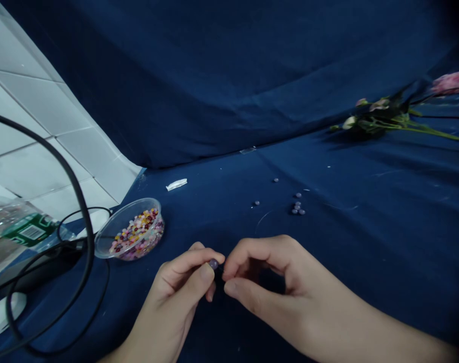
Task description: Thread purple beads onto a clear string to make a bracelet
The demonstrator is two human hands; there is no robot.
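Observation:
Between the thumb and index finger of my left hand (184, 282) is a small round purple bead (213, 263). Close beside it on the right, my right hand (278, 287) is curled with thumb and index finger drawn together. Whatever lies between those fingertips is too small or dark to make out. Several loose purple beads (298, 207) sit on the blue cloth beyond my hands, some clustered, others apart. To the left stands a clear plastic bowl (129, 250) holding many pink, yellow, white and dark red beads.
Blue cloth (221, 201) covers the surface and rises behind it. A white scrap (176, 184) lies past the bowl. Black cable (86, 227) loops at the left, near a green-labelled plastic bottle (28, 227). Flowers (388, 118) lie at the back right.

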